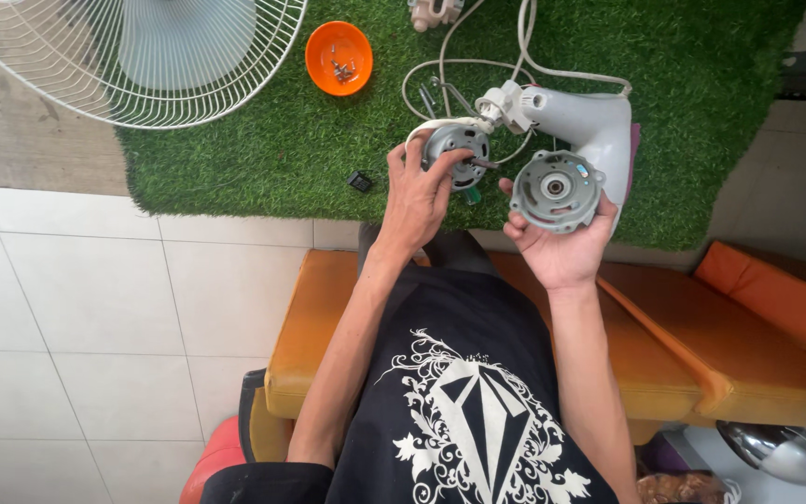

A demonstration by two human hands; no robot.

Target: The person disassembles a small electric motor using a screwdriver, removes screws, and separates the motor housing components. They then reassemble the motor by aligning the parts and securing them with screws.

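- Over the green artificial turf mat [263,159]: left hand [419,191], fingers closed around a round grey fan motor [456,154] with its shaft pointing right.
- Beside it: right hand [560,238], palm up, cupping a round grey motor cover [556,190].
- Behind the cover: white fan housing [590,121] with white cords [478,65] trailing across the mat.
- Upper left: white wire fan guard [142,56]; near it an orange bowl [339,58] holding small screws.
- Below: orange cushioned bench [701,355].

You're wearing a black sleeveless top with a big white ornate diamond-and-scrollwork print across the front, your arms and both hands are showing bare, no gloves on.
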